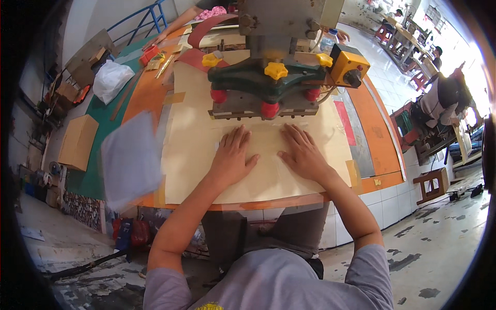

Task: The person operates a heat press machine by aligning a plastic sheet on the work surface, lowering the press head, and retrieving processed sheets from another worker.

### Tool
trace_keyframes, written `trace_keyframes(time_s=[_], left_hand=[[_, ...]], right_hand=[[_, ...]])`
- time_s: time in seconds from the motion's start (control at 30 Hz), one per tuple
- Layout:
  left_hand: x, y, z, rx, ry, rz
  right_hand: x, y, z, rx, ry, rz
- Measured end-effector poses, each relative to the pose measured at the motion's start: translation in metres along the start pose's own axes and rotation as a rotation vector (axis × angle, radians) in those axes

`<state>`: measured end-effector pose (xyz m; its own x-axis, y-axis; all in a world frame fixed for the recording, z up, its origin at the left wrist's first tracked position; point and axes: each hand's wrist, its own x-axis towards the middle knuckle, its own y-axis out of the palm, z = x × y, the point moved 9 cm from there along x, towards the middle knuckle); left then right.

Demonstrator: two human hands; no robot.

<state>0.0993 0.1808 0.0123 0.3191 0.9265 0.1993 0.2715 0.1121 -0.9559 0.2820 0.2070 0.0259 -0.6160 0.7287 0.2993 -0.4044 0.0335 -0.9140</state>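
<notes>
Grey T-shirt (289, 279) cloth fills the nearest part of the view, and past it both bare forearms reach over the near edge of an orange-topped table (374, 124). The left hand (231, 157) and the right hand (305, 155) lie palm down on a cream sheet (263, 181), fingers extended and spread a little, thumbs turned inward; each is wide and holds nothing. That sheet covers the middle of the table, its far part running beneath a press head. Brown tape (354, 173) shows at its right near edge.

Just beyond the fingertips hangs the press's metal plate (237, 107), under a dark green frame (243, 80) with yellow star knobs (276, 70). Whether the plate touches the sheet, I cannot tell. A yellow control box (343, 67) with a black dial sits to its right.

To steady the sheet well, I judge that even, light pressure from both palms is best, since pushing harder on one side could skew it. The fingertips are near the plate's front edge; drawing them nearer the body before any press stroke would be safer. Loose items deserve care too: a translucent sheet (132, 160), blurred at the left near side, should stay clear of the work, and a co-worker's hand (155, 41) is on the table's far left.
</notes>
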Motion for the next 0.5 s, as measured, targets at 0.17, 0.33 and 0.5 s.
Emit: trace_keyframes(time_s=[0.17, 0.33, 0.5], left_hand=[[0.004, 0.002, 0.003, -0.021, -0.015, 0.005], [0.014, 0.006, 0.011, -0.025, -0.012, -0.024], [0.019, 0.012, 0.017, -0.018, -0.042, -0.029]], right_hand=[[0.002, 0.001, -0.002, -0.045, 0.049, 0.000], [0.016, 0.005, -0.008, -0.052, 0.055, 0.008], [0.020, 0.010, -0.011, -0.036, 0.063, -0.003]])
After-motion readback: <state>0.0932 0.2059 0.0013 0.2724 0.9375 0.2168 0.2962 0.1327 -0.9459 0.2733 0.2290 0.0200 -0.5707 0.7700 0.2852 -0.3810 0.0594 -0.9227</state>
